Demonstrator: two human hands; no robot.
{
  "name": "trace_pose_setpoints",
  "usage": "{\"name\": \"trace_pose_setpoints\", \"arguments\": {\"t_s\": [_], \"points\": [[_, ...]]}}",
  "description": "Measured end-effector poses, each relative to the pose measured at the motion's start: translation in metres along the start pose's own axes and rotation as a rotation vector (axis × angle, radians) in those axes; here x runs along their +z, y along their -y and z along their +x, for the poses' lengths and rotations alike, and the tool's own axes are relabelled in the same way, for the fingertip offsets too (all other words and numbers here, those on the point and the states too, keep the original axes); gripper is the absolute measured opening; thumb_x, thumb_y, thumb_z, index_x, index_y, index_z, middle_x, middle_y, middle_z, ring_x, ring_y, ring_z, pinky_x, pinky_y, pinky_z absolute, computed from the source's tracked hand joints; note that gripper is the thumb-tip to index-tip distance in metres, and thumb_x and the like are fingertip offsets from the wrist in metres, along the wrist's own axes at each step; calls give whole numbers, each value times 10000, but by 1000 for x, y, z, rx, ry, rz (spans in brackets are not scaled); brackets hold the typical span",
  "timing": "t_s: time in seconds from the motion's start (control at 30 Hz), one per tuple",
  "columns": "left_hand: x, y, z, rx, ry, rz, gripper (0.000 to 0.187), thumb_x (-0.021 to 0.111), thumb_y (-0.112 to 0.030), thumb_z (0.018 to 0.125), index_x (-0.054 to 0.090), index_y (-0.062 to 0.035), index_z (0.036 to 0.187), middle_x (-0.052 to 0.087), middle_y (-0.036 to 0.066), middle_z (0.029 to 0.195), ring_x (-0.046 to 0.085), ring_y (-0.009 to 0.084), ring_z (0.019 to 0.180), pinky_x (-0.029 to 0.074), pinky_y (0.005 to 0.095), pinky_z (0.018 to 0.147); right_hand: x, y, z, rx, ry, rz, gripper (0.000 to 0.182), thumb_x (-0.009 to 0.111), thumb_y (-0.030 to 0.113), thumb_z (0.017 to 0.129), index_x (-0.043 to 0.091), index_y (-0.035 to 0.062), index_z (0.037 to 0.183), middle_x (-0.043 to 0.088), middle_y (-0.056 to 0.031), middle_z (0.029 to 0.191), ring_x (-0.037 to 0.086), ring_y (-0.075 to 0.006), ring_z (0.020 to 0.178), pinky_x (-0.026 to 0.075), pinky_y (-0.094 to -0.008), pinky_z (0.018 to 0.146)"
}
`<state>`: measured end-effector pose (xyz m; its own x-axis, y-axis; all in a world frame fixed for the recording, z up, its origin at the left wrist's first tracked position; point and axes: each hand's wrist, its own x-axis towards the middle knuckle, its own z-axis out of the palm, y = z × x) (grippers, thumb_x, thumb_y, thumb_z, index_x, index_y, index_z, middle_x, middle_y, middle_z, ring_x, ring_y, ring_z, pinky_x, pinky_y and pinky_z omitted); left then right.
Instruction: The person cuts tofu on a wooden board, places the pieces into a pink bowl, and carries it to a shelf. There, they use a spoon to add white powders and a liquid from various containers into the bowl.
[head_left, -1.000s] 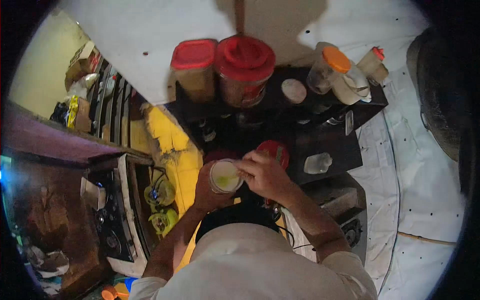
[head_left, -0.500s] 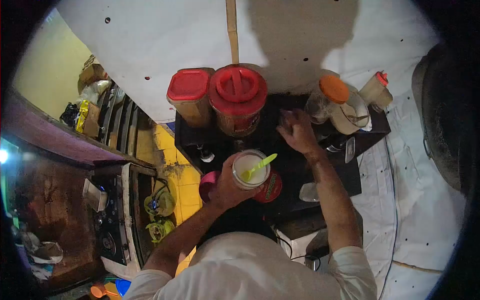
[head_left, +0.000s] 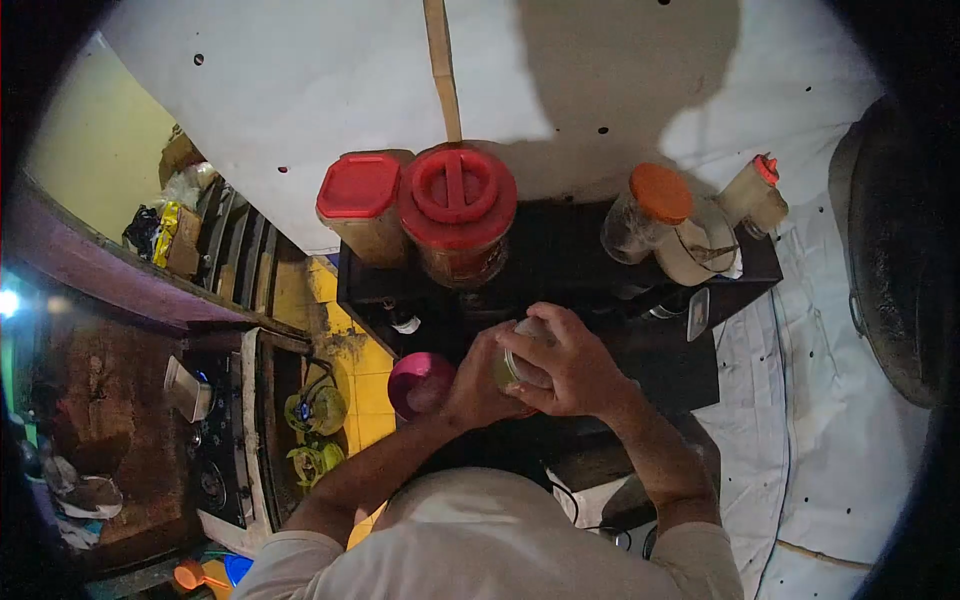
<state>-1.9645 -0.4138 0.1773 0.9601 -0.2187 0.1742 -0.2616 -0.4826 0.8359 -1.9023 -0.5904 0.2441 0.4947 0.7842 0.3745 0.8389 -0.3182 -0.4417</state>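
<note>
Both hands meet around a small jar [head_left: 507, 372] above the lower dark shelf. My left hand [head_left: 480, 385] is wrapped round its side. My right hand [head_left: 565, 365] covers its top, fingers curled over a pale, translucent lid [head_left: 533, 362]. The green spoon is not visible. Just left of my left hand is a pink bowl [head_left: 420, 385]. A red-lidded round container [head_left: 458, 225] and a red-lidded square one [head_left: 360, 200] stand on the upper shelf beyond.
On the shelf's right are an orange-lidded jar [head_left: 655, 205], an open tub [head_left: 695, 250] and a red-capped container [head_left: 752, 195]. A stove [head_left: 222, 440] stands at left, and a large dark pan [head_left: 890, 260] hangs at far right.
My right hand has come from the upper shelf to the jar with the lid. The jar's open top and spoon are now covered. The view has shifted slightly.
</note>
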Motion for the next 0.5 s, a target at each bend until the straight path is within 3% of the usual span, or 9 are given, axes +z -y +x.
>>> {"name": "trace_pose_setpoints", "arguments": {"t_s": [0.13,0.23,0.43,0.5], "points": [[6,-4,5,-30,-90,21,984,893,-230,622,302,-67,1390,422,193,1333,439,380,1258,404,468,1048,17,-1,-10,139,-130,-33,579,733,368,786,537,141,1280,465,-214,1212,527,-361,1088,477,-468,897],[13,-1,16,70,-199,177,1005,894,-232,595,308,-75,1395,424,188,1335,419,390,1268,402,486,1049,12,1,-5,242,-253,-22,561,718,360,794,539,113,1265,492,-200,1159,525,-348,1084,470,-469,893],[-23,-41,28,-62,-11,22,941,873,-222,604,346,-51,1365,477,202,1281,490,369,1204,444,461,1008,-24,-1,-10,274,-151,154,614,730,386,776,536,93,1280,498,-188,1138,547,-327,1040,486,-458,860],[-35,-45,30,-116,191,-281,978,894,-204,562,353,-49,1362,487,180,1276,514,317,1187,446,427,1013,-30,-1,-16,153,-101,196,622,730,413,780,536,115,1290,482,-201,1183,557,-328,1043,494,-453,864]]}}
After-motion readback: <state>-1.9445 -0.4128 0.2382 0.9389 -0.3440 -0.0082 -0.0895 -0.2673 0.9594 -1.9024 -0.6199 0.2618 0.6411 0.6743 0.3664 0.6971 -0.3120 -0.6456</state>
